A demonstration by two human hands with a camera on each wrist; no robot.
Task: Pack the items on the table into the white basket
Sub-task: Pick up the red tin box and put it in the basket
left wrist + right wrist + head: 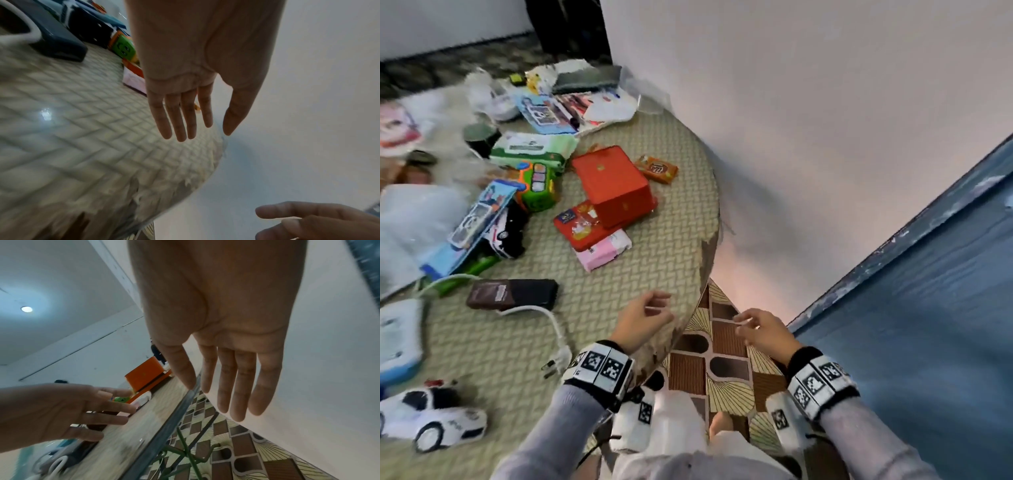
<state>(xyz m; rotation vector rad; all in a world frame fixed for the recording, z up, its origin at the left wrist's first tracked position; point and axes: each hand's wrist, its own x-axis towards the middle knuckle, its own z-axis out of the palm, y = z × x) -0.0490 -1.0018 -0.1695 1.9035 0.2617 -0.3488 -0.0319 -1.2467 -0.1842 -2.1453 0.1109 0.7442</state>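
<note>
Many items lie on the round table (619, 291) with its woven cover: a red box (616, 185), a flat red pack (578, 226), a pink packet (604, 251), an orange snack bag (656, 169), a green toy (536, 186), a dark brown case (512, 294) and a white toy car (431, 418). My left hand (650, 315) hovers over the table's near right edge, fingers relaxed and holding nothing. My right hand (751, 327) hangs beyond the edge above the floor, also loose and holding nothing. In the wrist views the left hand (185, 113) and right hand (228, 386) show straight fingers. No white basket is in view.
A white cable with a plug (554, 359) runs across the near table. Packets, wipes and plastic bags (530, 147) crowd the far left. A white wall (825, 137) stands right of the table, a blue surface (928, 308) at the far right, and patterned floor (726, 346) below.
</note>
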